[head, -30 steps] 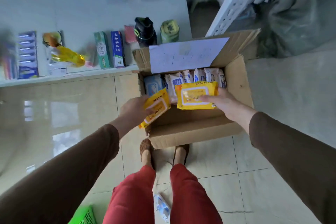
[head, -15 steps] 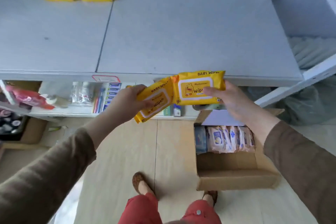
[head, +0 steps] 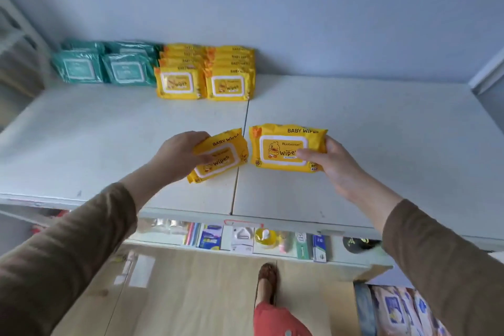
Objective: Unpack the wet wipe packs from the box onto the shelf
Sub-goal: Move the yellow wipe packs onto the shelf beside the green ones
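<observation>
My left hand [head: 178, 154] grips a yellow baby wipes pack [head: 222, 155], tilted, over the white shelf top [head: 368, 144]. My right hand [head: 334, 165] holds a second yellow wipes pack [head: 283, 146] upright beside it, the two packs nearly touching. At the back of the shelf against the wall stand two rows of yellow packs [head: 204, 73], with teal packs [head: 103, 63] to their left. The cardboard box [head: 395, 308] sits on the floor at the bottom right, with several white and blue packs inside, partly hidden by my right sleeve.
A lower shelf [head: 259, 240] under the top one holds small goods such as toothbrushes and boxed items. Bare shelf top lies right of the yellow rows. My foot [head: 267, 278] and red trouser leg stand on the tan floor.
Both hands lifted a yellow pack each out of the box and carried them up over the top shelf. The view rose from the floor box to the shelf and wall.
</observation>
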The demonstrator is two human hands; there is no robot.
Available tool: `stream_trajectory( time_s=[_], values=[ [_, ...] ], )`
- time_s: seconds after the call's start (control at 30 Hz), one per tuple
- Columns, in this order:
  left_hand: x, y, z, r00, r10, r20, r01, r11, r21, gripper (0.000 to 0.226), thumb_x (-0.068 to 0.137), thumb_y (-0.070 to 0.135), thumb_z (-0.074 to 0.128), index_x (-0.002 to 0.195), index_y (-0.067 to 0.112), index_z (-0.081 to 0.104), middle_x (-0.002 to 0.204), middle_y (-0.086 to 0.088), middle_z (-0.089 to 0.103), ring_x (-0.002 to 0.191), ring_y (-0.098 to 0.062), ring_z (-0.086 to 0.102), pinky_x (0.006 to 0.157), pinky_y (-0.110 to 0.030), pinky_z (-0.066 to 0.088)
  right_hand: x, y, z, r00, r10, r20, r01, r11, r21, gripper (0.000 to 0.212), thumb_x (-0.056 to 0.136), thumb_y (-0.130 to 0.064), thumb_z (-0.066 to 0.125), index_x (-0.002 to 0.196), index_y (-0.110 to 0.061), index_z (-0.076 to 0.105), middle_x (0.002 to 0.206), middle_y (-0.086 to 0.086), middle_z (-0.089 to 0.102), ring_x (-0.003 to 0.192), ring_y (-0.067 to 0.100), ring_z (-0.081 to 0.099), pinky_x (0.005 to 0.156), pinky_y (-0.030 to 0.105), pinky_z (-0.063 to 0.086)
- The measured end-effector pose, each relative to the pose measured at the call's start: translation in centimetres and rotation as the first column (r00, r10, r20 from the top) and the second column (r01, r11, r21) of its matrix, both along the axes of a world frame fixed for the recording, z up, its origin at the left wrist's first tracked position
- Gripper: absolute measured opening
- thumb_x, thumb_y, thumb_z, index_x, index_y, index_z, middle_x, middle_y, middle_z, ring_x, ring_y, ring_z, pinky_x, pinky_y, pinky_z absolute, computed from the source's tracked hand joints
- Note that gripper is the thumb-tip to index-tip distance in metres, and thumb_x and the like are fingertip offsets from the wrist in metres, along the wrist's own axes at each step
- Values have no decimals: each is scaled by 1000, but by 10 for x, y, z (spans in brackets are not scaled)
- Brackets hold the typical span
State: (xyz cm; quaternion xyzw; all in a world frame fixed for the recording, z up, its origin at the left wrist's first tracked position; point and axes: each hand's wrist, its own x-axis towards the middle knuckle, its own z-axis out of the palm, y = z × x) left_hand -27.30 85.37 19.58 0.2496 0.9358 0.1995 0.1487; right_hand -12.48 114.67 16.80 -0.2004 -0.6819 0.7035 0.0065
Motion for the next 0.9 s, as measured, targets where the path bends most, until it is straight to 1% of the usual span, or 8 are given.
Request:
stream_trajectory(
  time_s=[0.13, 0.33, 0.47, 0.53, 0.67, 0.77, 0.83, 0.9],
  values=[
    [-77, -11, 4, 999, 23, -49, -24, 999, -37, 17, 88, 27, 70, 104, 26, 63, 92, 2, 64, 86, -24, 59, 73, -37, 49, -86, -12, -1, 999, 36, -27, -36, 999, -1, 43, 85, -8, 74, 125, -18, 59, 115, -1, 73, 97, 10, 70, 73, 18, 53],
    [-178, -28, 4, 996, 33, -78, -39, 996, -82, 27, 86, 30, 74, 110, 23, 63, 94, -7, 66, 80, -28, 61, 70, -38, 51, -191, -31, -9, 998, 61, -9, -61, 997, 44, 32, 85, -9, 75, 107, -26, 58, 104, -11, 71, 87, -1, 70, 70, 14, 52],
    [-235, -28, -2, 997, -36, -66, 31, 996, -85, 36, 86, 31, 75, 118, 22, 61, 99, -5, 64, 87, -28, 61, 74, -37, 49, -238, -36, -22, 999, 44, -5, -44, 997, 65, 32, 86, -9, 74, 110, -26, 61, 110, -8, 71, 96, 4, 69, 77, 18, 52],
    [-258, -26, -5, 995, -71, -64, 66, 995, -78, 38, 86, 29, 75, 121, 22, 61, 103, -5, 64, 95, -29, 61, 81, -39, 50, -253, -36, -30, 1000, 25, 1, -25, 996, 83, 33, 87, -9, 73, 113, -25, 61, 113, -5, 71, 97, 5, 68, 80, 19, 54],
    [-285, -26, -14, 949, -183, -256, 148, 978, -149, 44, 84, 35, 75, 123, 28, 57, 110, -5, 62, 103, -29, 55, 85, -42, 47, -270, -35, -51, 997, -78, 9, 75, 982, 174, 39, 86, -14, 76, 122, -18, 61, 117, -1, 71, 106, 16, 69, 97, 39, 54],
    [-287, -31, -24, 894, -233, -383, 179, 969, -172, 53, 81, 38, 77, 126, 24, 53, 115, -3, 56, 106, -27, 49, 87, -44, 46, -268, -45, -57, 984, -178, 6, 166, 931, 325, 48, 80, -26, 82, 119, -17, 56, 112, -5, 69, 101, 12, 67, 87, 32, 56],
    [-287, -33, -30, 895, -225, -384, 180, 972, -150, 54, 81, 37, 77, 127, 20, 54, 116, -4, 57, 107, -29, 51, 89, -45, 46, -266, -50, -58, 974, -226, -15, 215, 903, 371, 50, 79, -30, 83, 117, -18, 53, 107, -7, 67, 97, 9, 66, 81, 28, 56],
    [-288, -31, -31, 901, -235, -364, 197, 971, -139, 53, 81, 35, 78, 127, 18, 56, 115, -4, 60, 107, -29, 54, 91, -46, 47, -267, -51, -58, 972, -235, -27, 226, 889, 398, 48, 80, -31, 82, 116, -18, 55, 106, -6, 68, 97, 12, 67, 82, 31, 57]
  ],
)
